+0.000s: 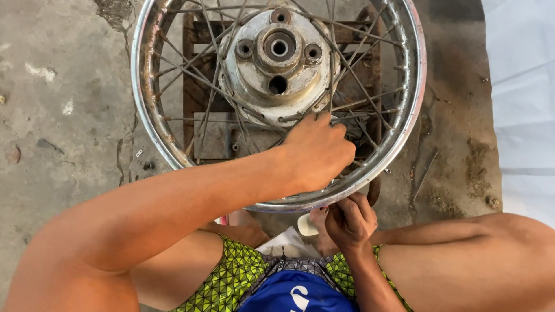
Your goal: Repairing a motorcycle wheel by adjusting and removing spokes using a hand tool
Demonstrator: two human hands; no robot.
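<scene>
A spoked metal wheel rim [151,115] with a grey hub [278,55] lies flat on a rusty metal frame [199,86] on the concrete floor. My left hand [315,151] reaches across the near part of the wheel, fingers curled around the spokes [358,81] near the rim. My right hand [350,219] is just below the rim's near edge, fingers pinched against its underside; what it holds is hidden. My bare knees frame the wheel on both sides.
A white sheet [520,86] covers the floor at the right. A thin metal rod [425,173] lies on stained concrete right of the wheel. Small bits of debris [139,153] sit left of the rim. A white object [306,225] lies by my feet.
</scene>
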